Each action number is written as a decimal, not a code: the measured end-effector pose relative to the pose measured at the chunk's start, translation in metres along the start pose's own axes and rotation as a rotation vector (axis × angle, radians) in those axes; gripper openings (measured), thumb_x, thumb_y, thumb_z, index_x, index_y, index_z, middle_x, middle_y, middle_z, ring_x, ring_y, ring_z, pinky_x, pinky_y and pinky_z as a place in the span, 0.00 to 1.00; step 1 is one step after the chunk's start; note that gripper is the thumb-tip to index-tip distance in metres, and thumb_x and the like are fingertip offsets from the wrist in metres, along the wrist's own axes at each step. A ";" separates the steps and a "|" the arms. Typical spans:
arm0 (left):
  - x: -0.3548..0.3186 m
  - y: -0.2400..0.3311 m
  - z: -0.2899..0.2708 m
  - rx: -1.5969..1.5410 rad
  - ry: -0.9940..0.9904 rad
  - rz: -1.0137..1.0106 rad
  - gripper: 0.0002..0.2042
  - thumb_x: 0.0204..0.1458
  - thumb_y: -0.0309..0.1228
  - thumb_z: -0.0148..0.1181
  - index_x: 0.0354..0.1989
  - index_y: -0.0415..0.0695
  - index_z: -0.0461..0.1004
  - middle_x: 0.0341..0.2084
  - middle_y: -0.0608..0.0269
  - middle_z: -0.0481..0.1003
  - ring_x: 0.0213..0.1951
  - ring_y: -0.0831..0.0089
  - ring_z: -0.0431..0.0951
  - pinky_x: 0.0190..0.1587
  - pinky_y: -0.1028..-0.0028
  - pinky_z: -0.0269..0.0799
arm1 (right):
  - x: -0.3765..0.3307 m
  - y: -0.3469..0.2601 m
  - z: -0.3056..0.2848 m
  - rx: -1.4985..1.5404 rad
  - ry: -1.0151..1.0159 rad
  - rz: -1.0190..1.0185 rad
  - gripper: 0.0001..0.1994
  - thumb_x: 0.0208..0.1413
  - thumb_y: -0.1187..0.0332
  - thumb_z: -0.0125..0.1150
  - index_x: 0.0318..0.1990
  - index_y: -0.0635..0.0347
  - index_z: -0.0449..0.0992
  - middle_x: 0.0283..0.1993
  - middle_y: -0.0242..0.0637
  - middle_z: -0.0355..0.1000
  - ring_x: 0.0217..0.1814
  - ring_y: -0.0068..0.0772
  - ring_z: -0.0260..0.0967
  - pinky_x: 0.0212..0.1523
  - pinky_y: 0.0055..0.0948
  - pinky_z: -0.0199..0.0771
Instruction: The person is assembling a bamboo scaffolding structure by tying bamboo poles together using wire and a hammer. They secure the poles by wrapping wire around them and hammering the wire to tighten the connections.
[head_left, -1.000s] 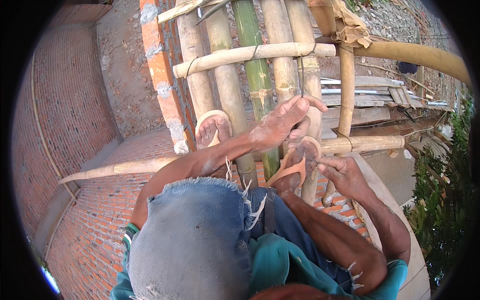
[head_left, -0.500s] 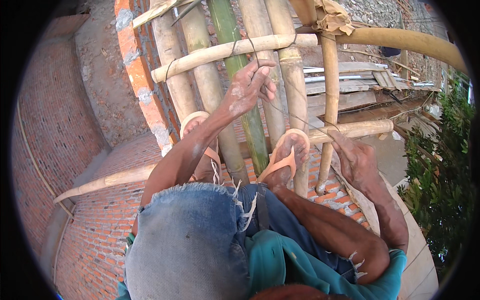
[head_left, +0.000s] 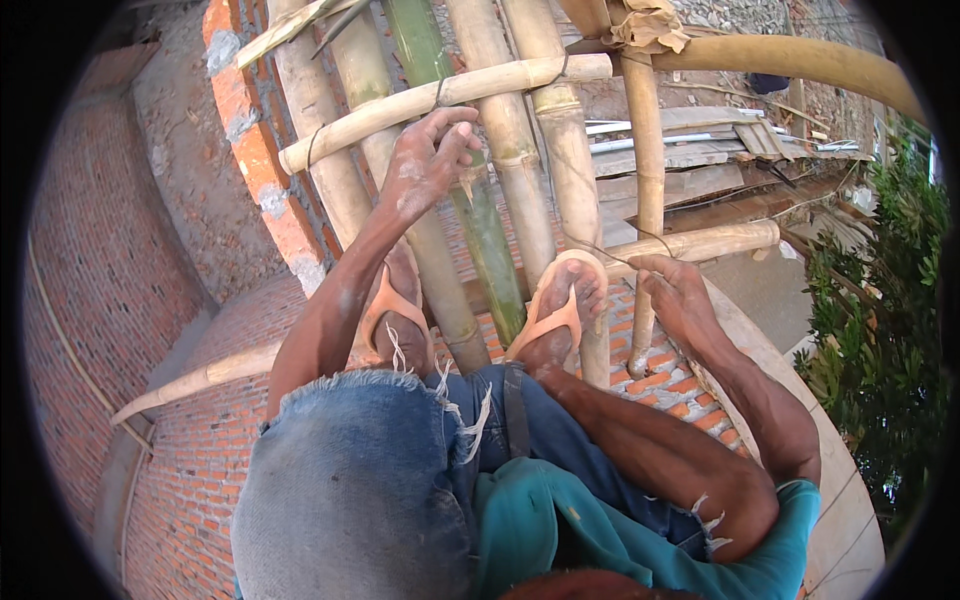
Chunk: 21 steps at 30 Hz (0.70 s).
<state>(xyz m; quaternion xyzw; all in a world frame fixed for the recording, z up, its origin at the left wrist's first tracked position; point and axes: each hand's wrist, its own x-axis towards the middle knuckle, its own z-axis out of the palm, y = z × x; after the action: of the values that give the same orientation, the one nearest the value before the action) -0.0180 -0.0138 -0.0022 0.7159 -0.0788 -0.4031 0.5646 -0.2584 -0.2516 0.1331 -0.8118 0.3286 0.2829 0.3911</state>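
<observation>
My left hand (head_left: 425, 165) is just below a bamboo crosspiece (head_left: 450, 93), over the green bamboo pole (head_left: 485, 240). Its fingers are loosely bent and apart, and I see nothing held in them. A thin dark wire (head_left: 598, 247) runs from my right hand (head_left: 683, 300) up toward the crosspiece. The right fingers pinch this wire beside a lower horizontal bamboo (head_left: 705, 241). Dark ties bind the crosspiece to several upright poles, such as this pale bamboo pole (head_left: 513, 165). Where the wire ends at the top is hard to make out.
My sandalled feet stand on the bamboo, the right sandal (head_left: 558, 318) close to the wire. A brick wall edge (head_left: 262, 160) rises at the left, with a deep drop beyond. A thick bamboo (head_left: 790, 62) crosses at upper right. Leafy branches (head_left: 885, 320) hang at the far right.
My left hand has moved left and slightly down, off the wire it was near. The wire now hangs slacker, while my right hand keeps its pinch. The view has shifted slightly.
</observation>
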 end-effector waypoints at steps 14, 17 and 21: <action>0.030 0.013 -0.038 0.158 0.275 0.110 0.17 0.68 0.36 0.54 0.56 0.37 0.77 0.33 0.63 0.81 0.31 0.80 0.77 0.36 0.76 0.76 | 0.132 -0.056 0.037 -0.431 0.010 -0.148 0.12 0.59 0.70 0.54 0.42 0.72 0.76 0.35 0.68 0.75 0.43 0.68 0.76 0.47 0.58 0.74; 0.033 0.015 -0.044 0.199 0.286 0.112 0.17 0.67 0.36 0.55 0.57 0.37 0.77 0.34 0.61 0.82 0.32 0.79 0.77 0.37 0.74 0.77 | 0.148 -0.070 0.047 -0.374 0.099 -0.255 0.10 0.62 0.70 0.53 0.42 0.70 0.70 0.30 0.66 0.74 0.38 0.70 0.76 0.41 0.62 0.73; 0.043 0.015 -0.051 0.351 0.329 0.181 0.18 0.65 0.36 0.58 0.57 0.38 0.77 0.35 0.58 0.83 0.35 0.75 0.80 0.41 0.71 0.78 | 0.163 -0.072 0.053 -0.347 0.143 -0.273 0.09 0.65 0.69 0.52 0.45 0.67 0.68 0.24 0.62 0.73 0.32 0.70 0.75 0.35 0.63 0.72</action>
<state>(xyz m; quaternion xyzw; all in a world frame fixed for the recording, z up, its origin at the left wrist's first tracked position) 0.0496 -0.0061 -0.0082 0.8491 -0.1182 -0.2092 0.4705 -0.1130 -0.2241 0.0204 -0.9217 0.1892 0.2215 0.2560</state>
